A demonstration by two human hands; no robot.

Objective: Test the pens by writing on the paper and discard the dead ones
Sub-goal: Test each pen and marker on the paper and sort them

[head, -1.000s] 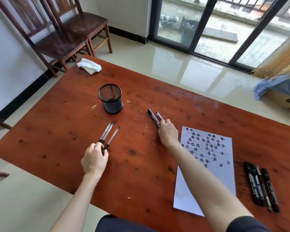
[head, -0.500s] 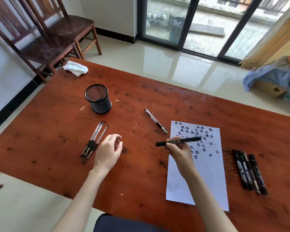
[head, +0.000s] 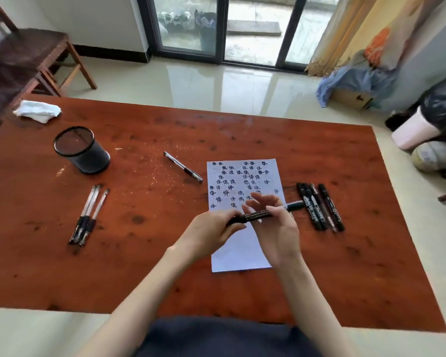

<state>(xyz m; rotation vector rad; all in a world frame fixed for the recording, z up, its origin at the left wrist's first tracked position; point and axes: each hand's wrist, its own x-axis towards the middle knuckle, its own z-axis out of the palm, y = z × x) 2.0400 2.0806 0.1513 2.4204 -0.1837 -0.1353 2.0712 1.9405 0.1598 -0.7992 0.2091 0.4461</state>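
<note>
Both hands hold one black marker [head: 258, 215] level above the white paper [head: 245, 176], which is covered with dark written characters. My left hand [head: 209, 233] grips the marker's left end. My right hand [head: 276, 228] pinches its middle, with some fingers spread; the right end pokes out past it. A single gel pen [head: 182, 166] lies left of the paper. Three clear gel pens [head: 88, 215] lie together further left. Several black markers [head: 319, 206] lie side by side right of the paper.
A black mesh pen cup [head: 81, 150] stands at the left of the red-brown wooden table [head: 165, 266]. A crumpled white cloth [head: 38, 111] lies at the far left corner. Wooden chairs [head: 23, 55] stand beyond it; bags and a box are on the floor at right.
My left hand left the clear gel pens and came over to take the marker's left end. My right hand brought the marker from beside the single pen to above the paper. The camera swung right.
</note>
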